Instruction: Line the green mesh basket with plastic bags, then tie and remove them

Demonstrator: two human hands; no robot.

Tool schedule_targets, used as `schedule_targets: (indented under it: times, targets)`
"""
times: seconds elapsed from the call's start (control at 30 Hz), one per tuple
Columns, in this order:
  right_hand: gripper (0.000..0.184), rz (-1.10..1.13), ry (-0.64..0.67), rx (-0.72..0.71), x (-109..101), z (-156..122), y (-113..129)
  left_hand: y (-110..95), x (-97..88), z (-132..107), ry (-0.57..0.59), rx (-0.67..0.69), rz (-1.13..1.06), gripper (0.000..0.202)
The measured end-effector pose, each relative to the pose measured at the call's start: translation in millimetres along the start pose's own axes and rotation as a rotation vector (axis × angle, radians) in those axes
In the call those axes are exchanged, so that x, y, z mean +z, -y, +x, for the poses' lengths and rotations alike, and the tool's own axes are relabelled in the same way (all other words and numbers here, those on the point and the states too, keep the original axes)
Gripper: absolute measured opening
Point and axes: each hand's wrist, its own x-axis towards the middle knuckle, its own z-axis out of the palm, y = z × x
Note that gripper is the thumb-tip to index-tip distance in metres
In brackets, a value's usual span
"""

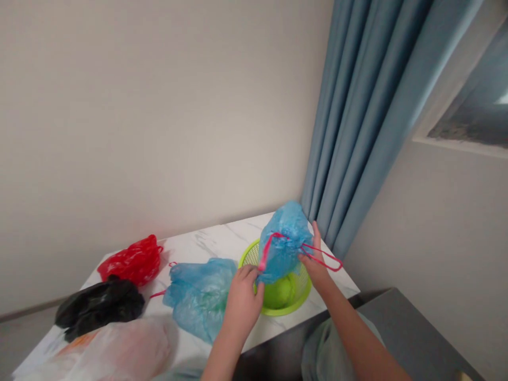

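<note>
A blue drawstring plastic bag [286,222] with pink-red ties hangs between my two hands, above a lime-green mesh basket [305,296]. My left hand [245,293] is closed on the bag's lower left edge, near one tie. My right hand [316,262] grips the bag's right side, its thumb in front and a finger pointing up behind; the other tie loops out past it. The bag hides part of the basket's back rim. Beside the basket, left of it, a second blue drawstring bag [202,291] lies with something green faintly showing through.
On the white marble-patterned table [222,238] at left are a red plastic bag [135,259], a black plastic bag [99,307] and a whitish translucent bag [123,349]. A blue curtain [357,106] hangs at the table's back right corner. A grey surface [408,333] stands to the right.
</note>
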Motion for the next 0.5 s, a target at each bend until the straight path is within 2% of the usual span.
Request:
schedule_targets:
  times: [0.13, 0.2, 0.27, 0.33, 0.43, 0.5]
  targets:
    - [0.097, -0.142, 0.101, 0.075, 11.9, -6.0, -9.9, 29.0, 14.8, -30.5, 0.047, 0.108, 0.058, 0.02]
    - [0.076, -0.318, 0.186, 0.127, 13.1, -7.1, -20.9, 44.1, 22.6, -51.6, -0.028, 0.102, 0.043, 0.021]
    - [0.047, -0.483, 0.339, 0.156, 12.0, -8.5, -32.6, 55.9, 28.7, -69.4, -0.145, 0.04, -0.005, 0.024]
    - [0.03, -0.558, 0.506, 0.174, 10.9, -10.5, -42.1, 63.3, 31.4, -78.9, -0.216, -0.039, -0.085, 0.037]
    - [0.03, -0.611, 0.604, 0.207, 12.4, -12.5, -49.1, 69.4, 34.2, -79.2, -0.232, -0.149, -0.27, 0.058]
    - [0.036, -0.682, 0.514, 0.222, 15.0, -11.8, -48.5, 73.2, 40.7, -76.7, -0.231, -0.232, -0.448, 0.061]
